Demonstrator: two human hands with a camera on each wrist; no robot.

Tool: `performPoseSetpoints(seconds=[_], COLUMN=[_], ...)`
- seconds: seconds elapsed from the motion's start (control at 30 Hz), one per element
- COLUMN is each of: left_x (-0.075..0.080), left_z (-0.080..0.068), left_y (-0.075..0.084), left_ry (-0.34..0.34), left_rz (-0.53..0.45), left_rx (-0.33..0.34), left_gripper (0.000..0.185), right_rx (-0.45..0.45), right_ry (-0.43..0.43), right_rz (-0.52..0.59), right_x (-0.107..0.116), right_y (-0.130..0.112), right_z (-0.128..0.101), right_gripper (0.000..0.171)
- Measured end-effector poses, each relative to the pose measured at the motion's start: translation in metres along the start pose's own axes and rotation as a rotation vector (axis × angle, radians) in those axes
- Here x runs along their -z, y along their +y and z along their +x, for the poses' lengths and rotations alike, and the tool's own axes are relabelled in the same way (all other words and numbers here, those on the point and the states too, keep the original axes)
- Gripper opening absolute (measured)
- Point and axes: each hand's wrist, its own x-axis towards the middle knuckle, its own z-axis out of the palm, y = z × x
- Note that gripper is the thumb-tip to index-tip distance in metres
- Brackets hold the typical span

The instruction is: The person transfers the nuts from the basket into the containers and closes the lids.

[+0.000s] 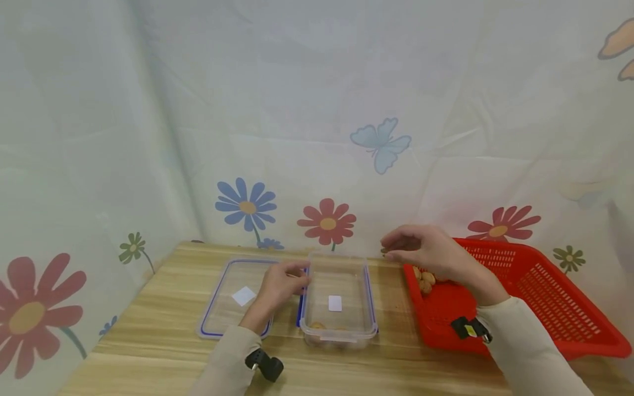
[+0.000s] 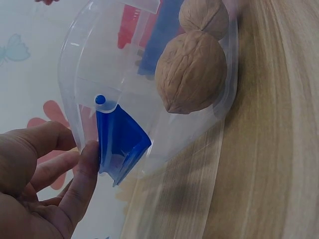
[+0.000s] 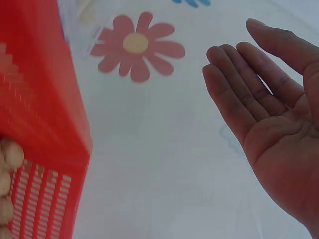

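Note:
A clear plastic food container (image 1: 335,334) with blue side clips stands in the middle of the table, walnuts (image 2: 192,72) lying on its floor at the near end. My left hand (image 1: 282,286) pinches the container's left rim between thumb and fingers, beside a blue clip (image 2: 119,142) that hangs down. Over the left edge of a red plastic basket (image 1: 525,258), my right hand (image 1: 431,250) is raised. Its palm faces up with nothing on it in the right wrist view, fingers gently bent. More walnuts (image 1: 425,281) sit inside the basket's left corner.
Left of the container, partly behind my left forearm, the clear lid (image 1: 223,300) with a blue seal lies flat on the wooden table (image 1: 148,330). A flower-printed curtain (image 1: 297,110) rises along the table's back edge.

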Motion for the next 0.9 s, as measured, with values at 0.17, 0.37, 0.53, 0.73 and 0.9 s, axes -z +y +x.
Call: performPoseSetpoints(seconds=[0.17,0.37,0.53,0.73,0.9], left_x=[0.0,0.0,0.0,0.001,0.0], left_z=[-0.001,-0.001,0.0,-0.001,0.0], left_y=[0.0,0.0,0.0,0.001,0.0], left_ry=[-0.001,-0.001,-0.001,0.001,0.002], left_rz=[-0.004,-0.011,-0.012,-0.002,0.001], left_rx=[-0.004,-0.006,-0.009,-0.011,-0.008], left_gripper=[0.038,0.038,0.038,0.037,0.037], right_rx=[-0.07,-0.17,-0.209,-0.237,-0.271], right_ry=[0.008,0.018,0.024,0.022,0.028], right_rz=[-0.063,-0.098,-0.123,-0.119,-0.1], right_x=[0.02,0.038,0.047,0.054,0.055], right_y=[0.017,0.037,0.059,0.085,0.104], right_z=[0.001,-0.002,-0.004,-0.007,-0.012], right_gripper=[0.031,0.037,0.042,0.039,0.038])
